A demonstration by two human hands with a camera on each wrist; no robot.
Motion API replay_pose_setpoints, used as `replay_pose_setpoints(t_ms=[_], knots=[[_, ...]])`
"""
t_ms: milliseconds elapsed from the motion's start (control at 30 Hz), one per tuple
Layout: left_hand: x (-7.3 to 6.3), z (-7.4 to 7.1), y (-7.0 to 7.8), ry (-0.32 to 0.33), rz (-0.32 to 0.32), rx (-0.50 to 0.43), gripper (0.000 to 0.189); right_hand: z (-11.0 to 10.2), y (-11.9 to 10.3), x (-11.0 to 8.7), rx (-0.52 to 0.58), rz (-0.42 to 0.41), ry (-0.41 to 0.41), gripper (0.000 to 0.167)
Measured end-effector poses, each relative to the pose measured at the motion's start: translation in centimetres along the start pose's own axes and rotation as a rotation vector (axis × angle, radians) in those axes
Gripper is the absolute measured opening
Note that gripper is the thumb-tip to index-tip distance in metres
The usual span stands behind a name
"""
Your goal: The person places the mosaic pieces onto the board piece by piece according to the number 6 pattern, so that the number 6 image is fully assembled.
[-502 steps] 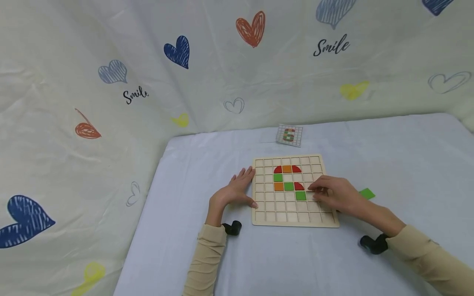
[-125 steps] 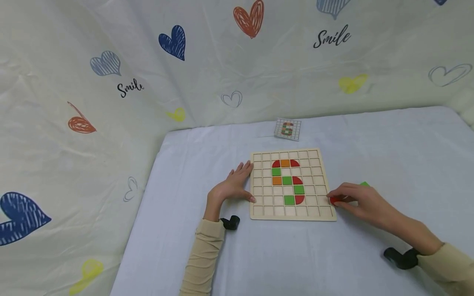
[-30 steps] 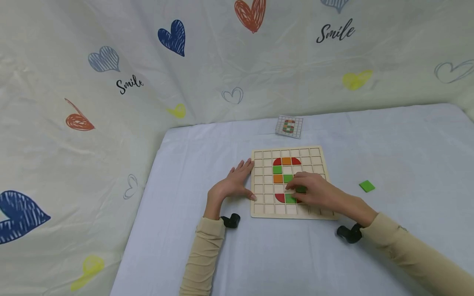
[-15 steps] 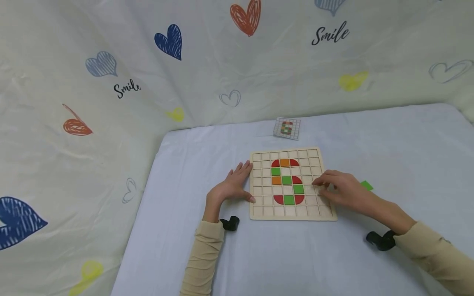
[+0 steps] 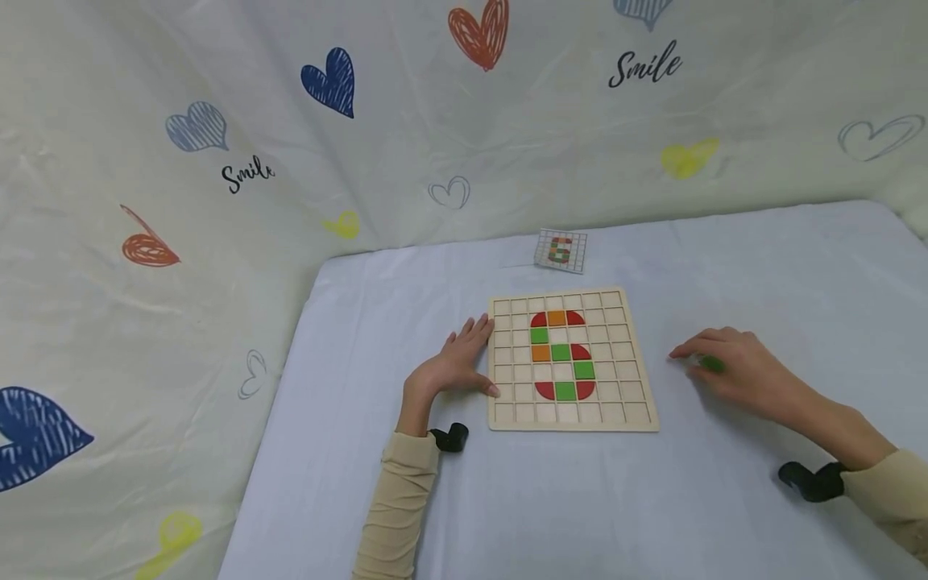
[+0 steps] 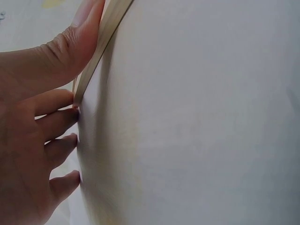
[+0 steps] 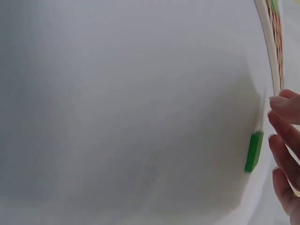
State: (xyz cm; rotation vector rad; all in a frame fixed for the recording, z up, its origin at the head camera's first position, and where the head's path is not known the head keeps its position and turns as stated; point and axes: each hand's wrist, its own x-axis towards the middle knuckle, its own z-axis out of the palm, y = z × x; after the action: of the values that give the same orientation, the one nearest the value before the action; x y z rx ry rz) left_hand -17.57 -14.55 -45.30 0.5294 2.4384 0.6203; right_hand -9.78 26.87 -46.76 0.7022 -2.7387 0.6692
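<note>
My left hand [image 5: 451,368] rests with spread fingers against the left edge of a wooden grid board [image 5: 623,415]; in the left wrist view the thumb lies on the board's rim. Red quarter-rounds, such as a red piece [image 5: 544,391], and orange and green squares sit in the grid as an S-like figure. To the right of the board, my right hand [image 5: 747,374] hovers over a loose green square tile [image 7: 254,151], fingers loosely bent and apart from it. The tile lies on the cloth, partly hidden by the hand in the head view.
A small card [image 5: 573,258] printed with a grid and a 6-like coloured figure lies behind the board. White cloth [image 5: 565,507] covers the table, and a heart-patterned curtain [image 5: 391,145] hangs along the back and left.
The red piece held earlier now sits at the bottom left of the figure, whose bottom row has been filled. My right hand has moved off the board rightward, over the green tile.
</note>
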Motion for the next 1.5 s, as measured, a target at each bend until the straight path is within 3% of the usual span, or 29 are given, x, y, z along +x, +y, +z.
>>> replay_pose_setpoints(t_ms=[167,500,1033,1500], knots=[[0.0,0.0,0.0,0.001,0.005,0.000,0.120,-0.7,1.3,-1.1,-0.039,0.024,-0.004,0.042],[-0.1,-0.2,0.1,-0.003,-0.002,0.001,0.119,-1.3,2.8,-2.6,0.002,0.054,-0.006,0.042],[0.0,-0.1,0.1,0.000,-0.003,-0.019,0.119,-0.9,2.5,-2.1,0.042,0.033,0.037,0.040],[0.1,0.0,0.0,0.003,-0.002,-0.017,0.120,-1.1,1.4,-1.2,0.175,0.068,0.029,0.037]])
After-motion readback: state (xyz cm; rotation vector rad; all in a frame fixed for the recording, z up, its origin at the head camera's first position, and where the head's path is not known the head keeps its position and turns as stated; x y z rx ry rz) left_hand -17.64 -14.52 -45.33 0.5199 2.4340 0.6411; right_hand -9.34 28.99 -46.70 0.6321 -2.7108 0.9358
